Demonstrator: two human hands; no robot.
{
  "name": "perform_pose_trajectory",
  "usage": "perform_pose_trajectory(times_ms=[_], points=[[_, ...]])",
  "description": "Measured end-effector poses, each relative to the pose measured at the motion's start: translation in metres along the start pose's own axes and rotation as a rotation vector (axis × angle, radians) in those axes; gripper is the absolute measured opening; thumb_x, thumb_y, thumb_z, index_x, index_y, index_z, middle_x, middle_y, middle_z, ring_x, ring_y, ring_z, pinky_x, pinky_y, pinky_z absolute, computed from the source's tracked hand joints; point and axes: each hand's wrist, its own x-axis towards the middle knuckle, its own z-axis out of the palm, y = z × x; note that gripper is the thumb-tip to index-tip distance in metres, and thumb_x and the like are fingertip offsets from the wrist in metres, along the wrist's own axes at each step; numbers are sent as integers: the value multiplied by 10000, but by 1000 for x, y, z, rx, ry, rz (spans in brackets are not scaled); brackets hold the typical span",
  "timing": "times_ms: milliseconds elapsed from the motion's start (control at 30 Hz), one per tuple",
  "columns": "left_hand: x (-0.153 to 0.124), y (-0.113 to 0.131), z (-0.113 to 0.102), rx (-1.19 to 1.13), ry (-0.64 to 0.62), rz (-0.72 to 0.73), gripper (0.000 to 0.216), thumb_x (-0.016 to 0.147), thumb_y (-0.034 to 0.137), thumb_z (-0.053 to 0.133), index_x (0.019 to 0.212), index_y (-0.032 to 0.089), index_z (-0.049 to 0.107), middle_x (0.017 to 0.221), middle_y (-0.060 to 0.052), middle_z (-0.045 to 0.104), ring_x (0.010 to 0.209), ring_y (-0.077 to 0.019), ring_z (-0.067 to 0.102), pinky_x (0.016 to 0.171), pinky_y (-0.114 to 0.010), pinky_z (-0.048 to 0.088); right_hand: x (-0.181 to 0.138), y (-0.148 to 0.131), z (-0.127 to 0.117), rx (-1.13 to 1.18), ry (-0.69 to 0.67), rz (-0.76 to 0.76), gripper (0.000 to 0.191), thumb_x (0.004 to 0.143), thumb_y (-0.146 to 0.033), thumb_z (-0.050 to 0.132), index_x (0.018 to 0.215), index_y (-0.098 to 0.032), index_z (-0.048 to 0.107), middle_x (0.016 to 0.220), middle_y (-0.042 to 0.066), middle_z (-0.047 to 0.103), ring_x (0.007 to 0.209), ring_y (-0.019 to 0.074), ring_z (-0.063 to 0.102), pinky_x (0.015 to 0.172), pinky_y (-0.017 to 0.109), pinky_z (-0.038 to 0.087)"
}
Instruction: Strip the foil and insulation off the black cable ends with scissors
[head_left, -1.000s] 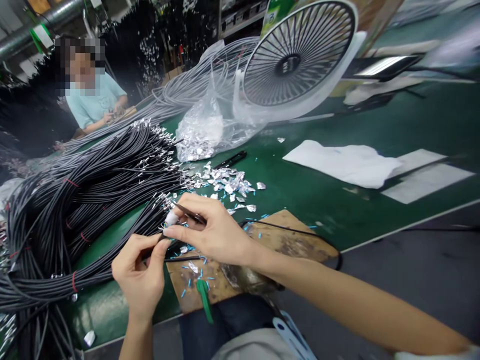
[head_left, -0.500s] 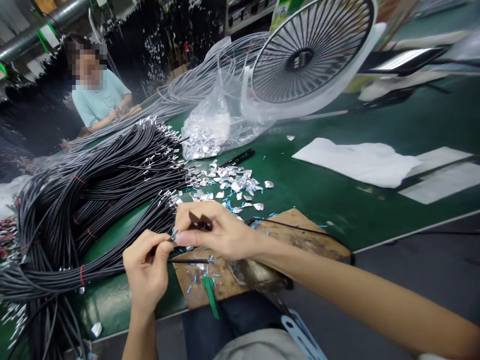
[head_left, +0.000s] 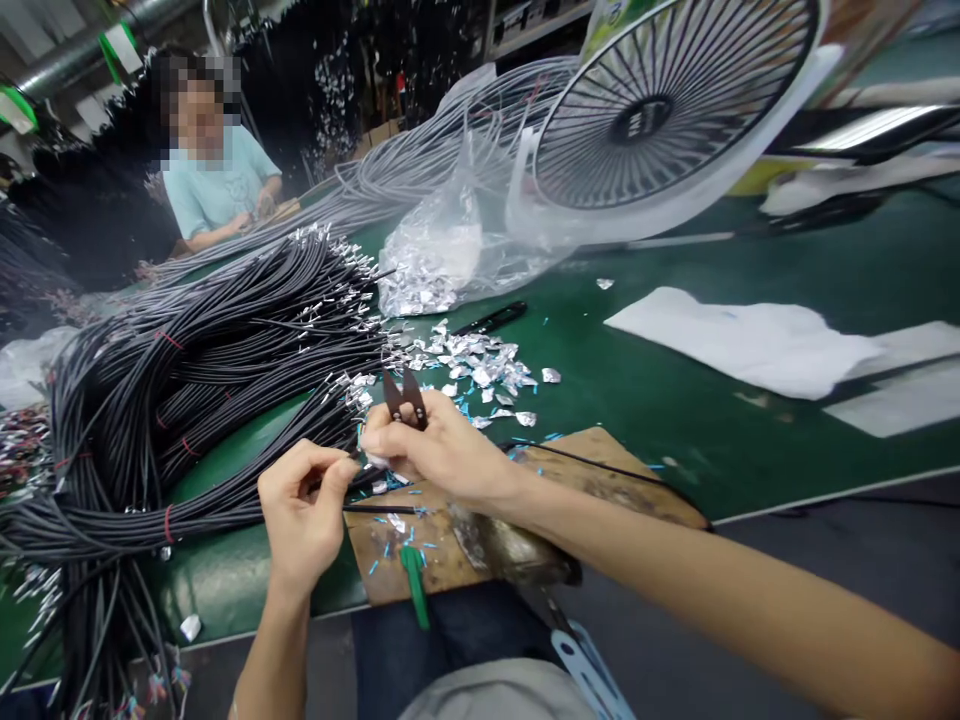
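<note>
My left hand [head_left: 304, 515] pinches the end of a thin black cable [head_left: 375, 508] over a worn wooden board [head_left: 600, 485]. My right hand [head_left: 442, 450] is closed around small dark thread snips [head_left: 405, 395], whose blades point up and away; its fingertips meet the left hand's at the cable end. A large heap of black cables [head_left: 187, 370] with foil-wrapped ends lies to the left on the green table [head_left: 675, 390]. Foil scraps [head_left: 472, 365] and blue bits are scattered just beyond the hands.
A white fan [head_left: 667, 110] and a clear bag of foil [head_left: 442, 250] stand at the back. White cloth [head_left: 742, 335] lies to the right, a black tool [head_left: 491, 318] near the scraps. A person in a light blue shirt [head_left: 217, 190] works at the far left.
The snips have turned from lying flat across the cable end to pointing upward in my right hand. Both hands have stayed together over the board while the view shifted.
</note>
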Motion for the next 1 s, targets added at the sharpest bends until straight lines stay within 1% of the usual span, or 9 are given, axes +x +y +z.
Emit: perform_pose_trajectory(times_ms=[100, 233, 367, 500, 600, 700, 833, 900, 1000], points=[[0, -2, 0, -31, 31, 39, 137, 783, 228, 659, 658, 172, 651, 580, 28, 570, 543, -82, 490, 507, -186, 371, 3, -2, -5, 226, 38, 81, 181, 618, -248, 521, 461, -188, 455, 399, -90, 340, 355, 36, 235, 362, 198, 193], [-1, -6, -3, -40, 54, 16, 146, 778, 219, 660, 641, 171, 635, 568, 35, 546, 529, -78, 479, 494, -183, 365, 6, -4, -14, 266, 284, 16, 258, 670, -319, 544, 491, -205, 397, 449, -86, 375, 341, 24, 181, 341, 207, 152], [-3, -7, -3, -15, 84, -10, 157, 775, 256, 666, 648, 169, 635, 576, 29, 546, 536, -89, 487, 502, -197, 378, 2, 1, -11, -273, 136, -191, 369, 826, -354, 556, 516, -177, 460, 471, -59, 388, 437, 59, 325, 424, 216, 237], [-5, -6, -2, 81, 21, -40, 155, 781, 241, 638, 644, 168, 630, 578, 20, 557, 526, -96, 493, 486, -202, 366, -5, 9, -7, -778, 61, -620, 280, 895, -208, 469, 633, -159, 555, 577, -16, 481, 503, 84, 380, 469, 233, 255], [-4, -5, -3, 127, -54, -27, 159, 790, 211, 604, 641, 170, 639, 556, 15, 563, 501, -97, 489, 466, -205, 349, -8, 10, -8, -910, 64, -785, 239, 874, -161, 472, 651, -160, 558, 591, -2, 501, 494, 93, 393, 449, 243, 245], [-3, -4, -6, 119, -75, -17, 207, 817, 223, 566, 635, 170, 647, 555, 8, 567, 498, -100, 494, 471, -209, 357, -7, 3, -12, -646, 135, -626, 274, 886, -191, 477, 613, -174, 495, 561, -16, 484, 496, 85, 413, 466, 226, 311], [-4, -5, -6, 129, 32, -7, 191, 799, 246, 598, 630, 167, 640, 544, 17, 537, 480, -86, 468, 439, -190, 339, -1, -3, -17, -272, 434, -345, 299, 892, -317, 497, 624, -186, 472, 518, -47, 420, 450, 74, 368, 430, 218, 313], [-5, -6, -5, 148, 100, 4, 176, 790, 263, 620, 646, 165, 642, 551, 18, 537, 489, -85, 469, 443, -185, 353, 0, -3, -15, -259, 401, -301, 216, 851, -309, 557, 688, -166, 553, 570, -33, 495, 481, 75, 404, 446, 214, 339], [-5, -7, -5, 171, 152, 39, 167, 792, 278, 627, 666, 169, 641, 568, 16, 555, 510, -89, 483, 466, -187, 382, -2, -2, -10, -377, 218, -330, 130, 813, -220, 580, 721, -147, 635, 635, -6, 572, 563, 89, 475, 495, 211, 370]])
